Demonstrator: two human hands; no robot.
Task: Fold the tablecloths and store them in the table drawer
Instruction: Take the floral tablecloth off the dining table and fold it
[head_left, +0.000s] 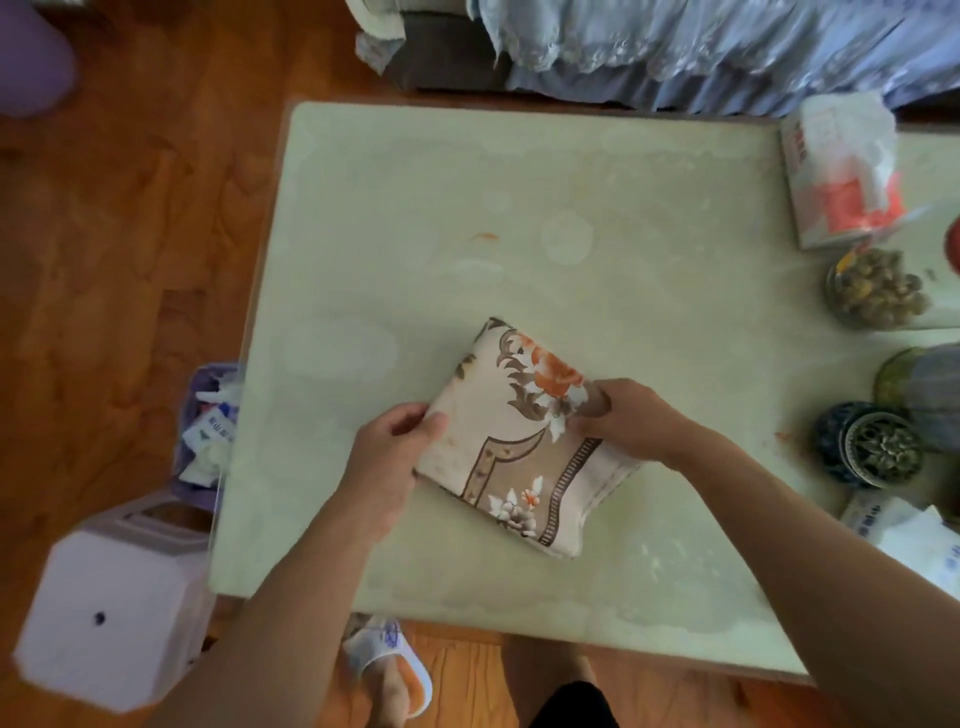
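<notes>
So the cream floral tablecloth with the orange flower and brown borders (524, 441), folded into a thick packet, is sitting on the pale green glossy table (467, 208), toward the near side, about the middle. It's turned diagonal: long axis looks to run from far-left to near-right, with one corner pointing away toward the far edge and the loose layered edges facing near-right.

Left hand (395, 447) has the left edge pinched, thumb on top and fingers curled under. Right hand (628, 421) grips the right side near the flower, fingers curled around the cloth.

My guess is this is the last squaring-up or lift before it goes to the drawer, which I can't see anywhere here. To do it well, I'd keep both grips tight on opposite edges so the layers don't slide apart, and support the stacked edges underneath when lifting. Watch the glass jar of brownish bits (872, 288) and the dark round metal tin (867, 441) on the right.
</notes>
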